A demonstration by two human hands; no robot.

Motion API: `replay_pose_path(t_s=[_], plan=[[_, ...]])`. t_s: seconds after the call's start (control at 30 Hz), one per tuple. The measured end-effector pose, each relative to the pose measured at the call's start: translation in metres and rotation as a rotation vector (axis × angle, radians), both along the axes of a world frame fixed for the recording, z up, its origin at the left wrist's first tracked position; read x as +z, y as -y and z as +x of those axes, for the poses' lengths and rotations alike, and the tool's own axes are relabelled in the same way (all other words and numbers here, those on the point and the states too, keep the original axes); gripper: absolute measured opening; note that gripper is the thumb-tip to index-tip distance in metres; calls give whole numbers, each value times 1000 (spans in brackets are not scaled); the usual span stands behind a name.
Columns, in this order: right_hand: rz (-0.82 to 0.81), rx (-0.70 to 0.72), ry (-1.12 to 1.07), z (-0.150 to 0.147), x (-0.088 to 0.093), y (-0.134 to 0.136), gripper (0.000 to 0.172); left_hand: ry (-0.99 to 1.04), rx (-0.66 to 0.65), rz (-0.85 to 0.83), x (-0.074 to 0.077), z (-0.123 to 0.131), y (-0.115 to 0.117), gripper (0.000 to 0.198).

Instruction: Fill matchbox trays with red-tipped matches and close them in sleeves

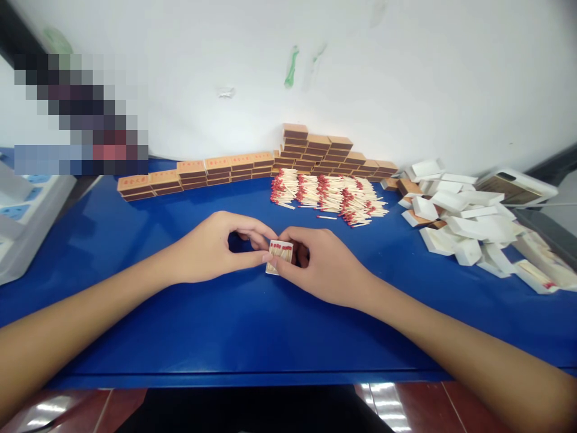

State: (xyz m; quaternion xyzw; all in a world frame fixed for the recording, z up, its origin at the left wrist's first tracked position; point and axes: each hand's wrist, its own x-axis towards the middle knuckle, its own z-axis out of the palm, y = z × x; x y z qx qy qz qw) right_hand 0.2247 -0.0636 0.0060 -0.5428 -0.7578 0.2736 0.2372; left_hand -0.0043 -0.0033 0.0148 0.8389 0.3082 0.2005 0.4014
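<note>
Between my two hands, above the middle of the blue table, is a small white matchbox tray (280, 248) with red-headed matches lying in it, heads toward the far end. My left hand (220, 248) grips its left side, with thumb and fingertips closed on the edge. From the right, my right hand (322, 261) pinches the same tray, its thumb lying over the matches. The fingers curled behind the tray are partly hidden. Beyond my hands lies a loose heap of matches (331, 195) with red heads, spread in rough rows.
Closed matchboxes (216, 168) stand stacked in a long row along the wall, highest near the middle. White empty trays (469, 219) pile up at the right, with a few brown sleeves (409, 187) beside them. A white container (42, 222) stands at the left on the blue table (216, 337).
</note>
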Motion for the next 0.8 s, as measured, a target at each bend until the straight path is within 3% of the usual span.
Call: replay_pose_path(t_s=[0.8], plan=[[-5, 26, -8, 2, 1, 0, 13, 9, -1, -5, -1, -1, 0, 26]])
